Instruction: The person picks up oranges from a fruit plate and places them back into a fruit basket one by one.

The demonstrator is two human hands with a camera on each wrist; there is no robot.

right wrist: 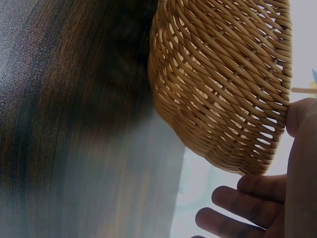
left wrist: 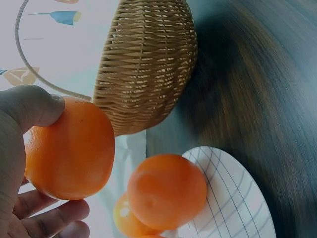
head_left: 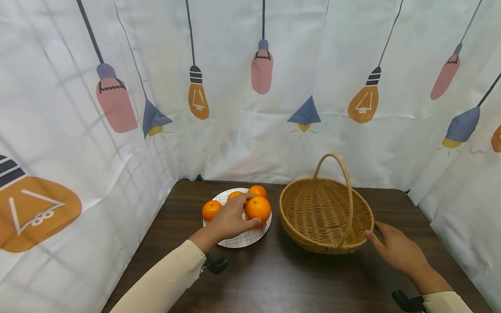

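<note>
My left hand (head_left: pixel 232 219) holds an orange (head_left: pixel 258 208) between thumb and fingers, over the plate. In the left wrist view this orange (left wrist: pixel 74 148) shows large and close, the thumb on one side and fingertips on the other. Several more oranges (head_left: pixel 211 210) lie on the round white plate (head_left: pixel 244 239) with a dark grid pattern, partly hidden behind the hand. My right hand (head_left: pixel 401 252) grips the right rim of a woven wicker basket (head_left: pixel 318 208), thumb at the edge and fingers against the outside. Inside the basket only bare weave shows; its arched handle (head_left: pixel 349 204) stands up.
Plate and basket stand side by side on a dark wooden table (head_left: pixel 266 278), the basket to the right. White cloth (head_left: pixel 242 139) printed with hanging lamps and bulbs encloses the table's back and sides. Dark wrist devices (head_left: pixel 216 265) sit at both sleeve cuffs.
</note>
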